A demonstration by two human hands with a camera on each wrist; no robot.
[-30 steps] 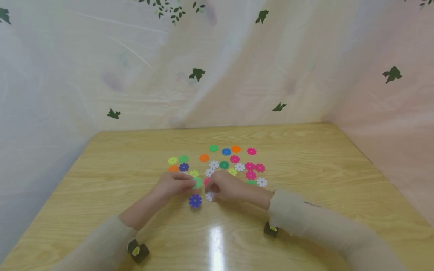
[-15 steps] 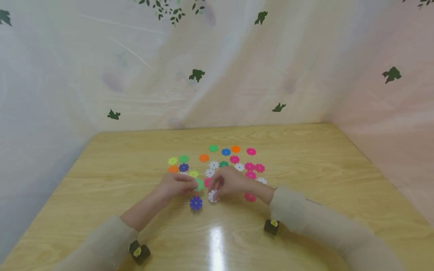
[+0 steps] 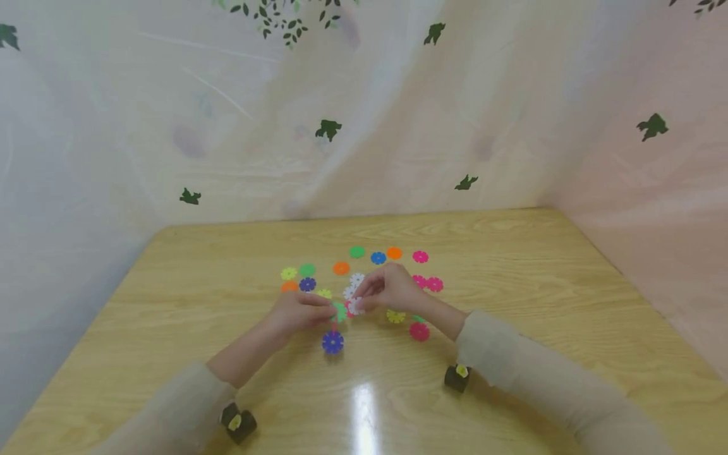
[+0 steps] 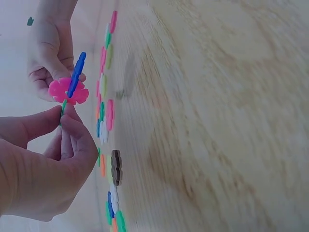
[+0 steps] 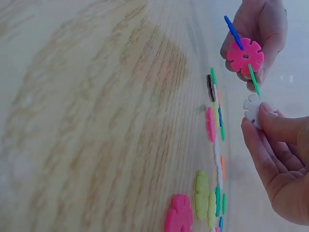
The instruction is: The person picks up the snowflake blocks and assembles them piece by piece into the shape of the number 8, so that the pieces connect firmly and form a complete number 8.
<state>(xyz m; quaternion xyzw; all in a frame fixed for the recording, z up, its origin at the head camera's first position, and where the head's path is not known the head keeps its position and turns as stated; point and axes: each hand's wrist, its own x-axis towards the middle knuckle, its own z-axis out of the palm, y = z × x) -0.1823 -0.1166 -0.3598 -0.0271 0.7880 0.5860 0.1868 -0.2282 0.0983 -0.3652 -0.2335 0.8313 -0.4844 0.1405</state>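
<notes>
My left hand (image 3: 296,313) pinches a green snowflake building disc (image 3: 340,312) between thumb and fingers. That disc is slotted to a pink disc (image 5: 256,55), which carries a blue disc (image 3: 332,342) on its near side. Held above the table, this three-piece chain shows its pink piece face-on in both wrist views. A white snowflake disc (image 5: 250,108) is pinched by its edge in my right hand (image 3: 392,291). Its rim is right at the free edge of the green disc in the right wrist view.
Loose discs are spread on the wooden table (image 3: 170,303), among them orange (image 3: 341,268), yellow (image 3: 395,316), pink (image 3: 419,332) and dark blue (image 3: 308,284) ones. A printed curtain (image 3: 256,145) hangs behind the table.
My right hand has raised the white disc and brought it up beside the green one. The left hand keeps its hold on the chain, shifting slightly right.
</notes>
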